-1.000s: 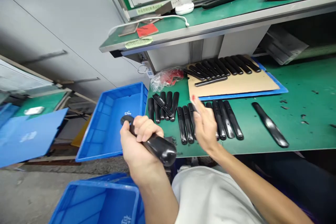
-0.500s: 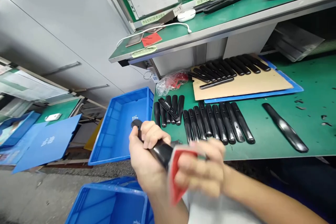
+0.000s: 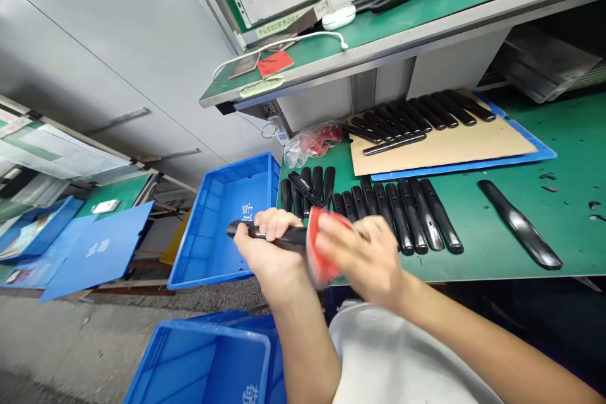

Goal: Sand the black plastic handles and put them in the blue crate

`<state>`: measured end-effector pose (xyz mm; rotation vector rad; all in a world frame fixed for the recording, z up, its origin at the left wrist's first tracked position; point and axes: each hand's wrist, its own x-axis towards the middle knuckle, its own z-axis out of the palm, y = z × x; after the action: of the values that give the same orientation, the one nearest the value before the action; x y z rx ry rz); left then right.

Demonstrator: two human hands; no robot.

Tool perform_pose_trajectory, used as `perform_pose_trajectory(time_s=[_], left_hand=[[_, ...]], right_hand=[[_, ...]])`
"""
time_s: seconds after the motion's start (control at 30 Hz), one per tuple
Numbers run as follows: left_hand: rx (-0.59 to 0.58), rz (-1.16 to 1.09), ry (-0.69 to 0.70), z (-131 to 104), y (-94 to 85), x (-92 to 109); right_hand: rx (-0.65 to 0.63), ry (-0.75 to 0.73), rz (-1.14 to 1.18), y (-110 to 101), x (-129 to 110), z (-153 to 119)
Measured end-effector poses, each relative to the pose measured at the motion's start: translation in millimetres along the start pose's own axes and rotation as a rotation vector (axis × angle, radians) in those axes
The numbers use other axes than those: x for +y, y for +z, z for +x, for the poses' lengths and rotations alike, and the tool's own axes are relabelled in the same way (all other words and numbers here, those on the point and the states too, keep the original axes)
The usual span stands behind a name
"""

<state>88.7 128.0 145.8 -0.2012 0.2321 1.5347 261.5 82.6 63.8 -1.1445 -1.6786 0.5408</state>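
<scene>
Fingers of my left hand [image 3: 274, 252] are wrapped round a long black glossy part [image 3: 291, 238], its rounded end sticking out to the left. My right hand [image 3: 367, 255] holds a red sheet [image 3: 323, 246], pressed flat by the fingers against the right end of that part; the sheet hides this end and is blurred. Behind my hands, a row of black parts [image 3: 407, 218] lies on the green table [image 3: 511, 259]. A single black part [image 3: 521, 224] lies apart at the right.
More black parts rest on a tan board [image 3: 502, 142]. Left of the table stands a blue bin [image 3: 213, 227], with another blue bin [image 3: 189, 360] lower down. A green shelf [image 3: 392, 31] with a white mouse [image 3: 338, 17] runs above. Dark scraps lie at far right.
Both hands have moved up a little, and the held black part is now closer to level. The red sheet has shifted up with my right hand. The view has shifted slightly.
</scene>
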Motion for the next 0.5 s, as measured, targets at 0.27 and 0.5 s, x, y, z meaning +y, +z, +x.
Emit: perform_pose_trajectory(time_s=[0.27, 0.5], left_hand=[[0.068, -0.015, -0.027, -1.8, 4.1, -0.8], [0.082, -0.030, -0.058, -1.9, 5.5, -3.7]], right_hand=[[-0.018, 0.418, 0.669, -14.3, -31.9, -2.7], [-0.010, 0.854, 1.465, -23.6, -50.1, 7.5]])
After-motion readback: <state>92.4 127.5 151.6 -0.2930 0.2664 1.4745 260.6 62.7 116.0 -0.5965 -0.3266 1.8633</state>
